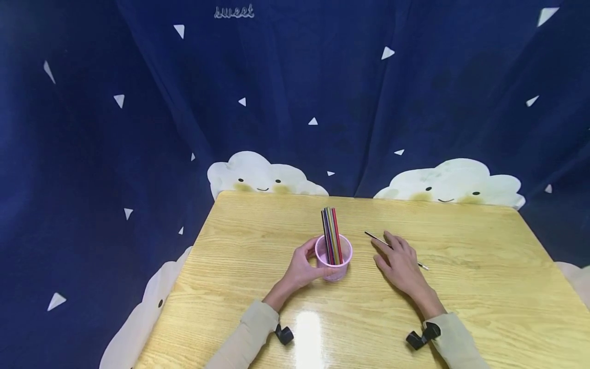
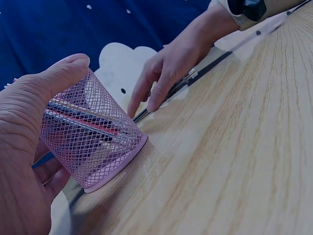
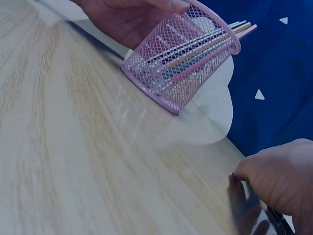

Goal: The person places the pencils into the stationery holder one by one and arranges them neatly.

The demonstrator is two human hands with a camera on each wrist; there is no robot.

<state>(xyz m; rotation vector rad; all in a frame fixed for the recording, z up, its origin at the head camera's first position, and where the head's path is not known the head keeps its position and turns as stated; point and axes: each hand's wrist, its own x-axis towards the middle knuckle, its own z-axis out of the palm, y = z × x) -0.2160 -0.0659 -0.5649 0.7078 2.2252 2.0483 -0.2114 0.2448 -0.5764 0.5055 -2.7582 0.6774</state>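
My left hand holds a pink mesh pencil cup from its left side, thumb across the near side and fingers behind. Inside the cup stands a bundle of several colored pencils, with dark, red and yellowish ones showing, leaning toward the far left. To the right, my right hand reaches over a thin dark pencil-like stick with a pale end. Its fingers are spread and low on the tabletop, the index fingertip at the stick. Part of the stick is hidden under the hand.
The wooden table has rounded far corners. Behind it hangs a dark blue curtain with white triangles and smiling clouds. A bright light reflection shows near the front. Black wrist cameras sit at the cuffs.
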